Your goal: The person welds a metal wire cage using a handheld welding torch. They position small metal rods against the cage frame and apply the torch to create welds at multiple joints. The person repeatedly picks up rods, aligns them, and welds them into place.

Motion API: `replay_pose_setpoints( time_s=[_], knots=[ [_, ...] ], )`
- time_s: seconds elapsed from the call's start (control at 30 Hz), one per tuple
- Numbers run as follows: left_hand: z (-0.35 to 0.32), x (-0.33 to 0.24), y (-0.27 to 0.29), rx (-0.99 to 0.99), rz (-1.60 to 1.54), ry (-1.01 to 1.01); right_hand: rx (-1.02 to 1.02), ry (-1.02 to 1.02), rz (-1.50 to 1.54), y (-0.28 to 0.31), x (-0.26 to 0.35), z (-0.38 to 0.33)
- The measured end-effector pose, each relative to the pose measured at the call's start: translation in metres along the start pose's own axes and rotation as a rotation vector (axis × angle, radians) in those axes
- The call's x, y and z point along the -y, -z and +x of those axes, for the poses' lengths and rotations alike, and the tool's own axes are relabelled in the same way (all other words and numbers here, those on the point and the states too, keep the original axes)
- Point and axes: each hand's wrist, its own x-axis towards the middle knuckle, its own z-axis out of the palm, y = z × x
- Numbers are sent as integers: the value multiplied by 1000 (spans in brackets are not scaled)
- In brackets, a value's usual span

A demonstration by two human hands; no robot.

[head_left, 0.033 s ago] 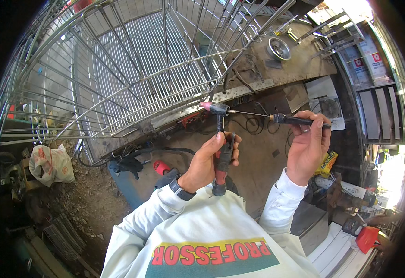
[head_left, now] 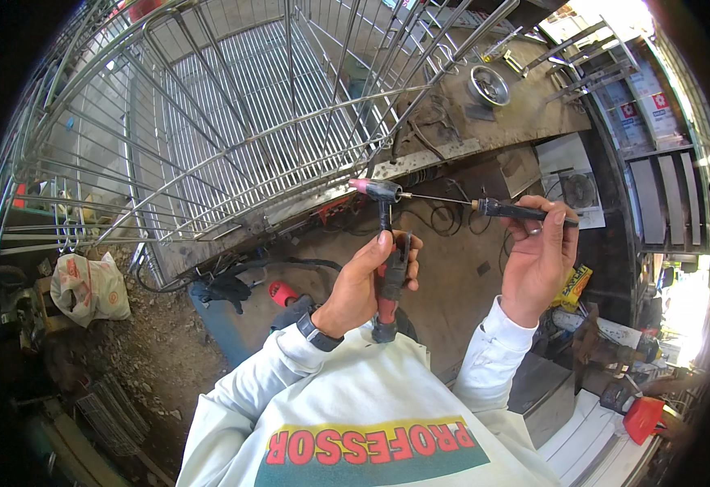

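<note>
My left hand [head_left: 356,288] is closed round the red and black handle of a TIG welding torch [head_left: 387,307]. The torch's black head, tipped with a pink nozzle [head_left: 359,185], points left toward the wire rack. From the other end of the head a thin metal rod [head_left: 440,199] runs right to a long black torch back cap [head_left: 501,209] with a brass-coloured end. Fingers of my right hand [head_left: 540,256] pinch that cap near its far end. The cap stands apart from the head, with the rod bridging the gap.
A large wire basket frame [head_left: 233,150] rests on the workbench [head_left: 533,118], which also bears a round metal bowl [head_left: 489,85]. Cables [head_left: 444,219] lie beneath the bench edge. To the left are a plastic bag [head_left: 88,288] and gravel; metal shelving [head_left: 663,199] stands at right.
My right hand has shifted very slightly to the left. The torch, the rod and my left hand look the same.
</note>
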Motion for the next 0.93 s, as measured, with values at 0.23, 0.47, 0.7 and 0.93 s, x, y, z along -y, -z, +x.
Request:
replay_pose_setpoints(
  time_s=[0.23, 0.47, 0.7, 0.93],
  knots=[
    [6, -3, 1, -9, 9, -29, 66, 155, -161, -10, -2, -18],
    [8, -2, -1, -63, -42, 16, 334, 189, -315, -27, -2, -29],
    [11, -2, 4, -115, -83, 64, 382, 456, -335, -33, 2, -12],
    [12, -1, 7, -152, -99, 36, 350, 306, -83, -11, 8, 6]
  ],
)
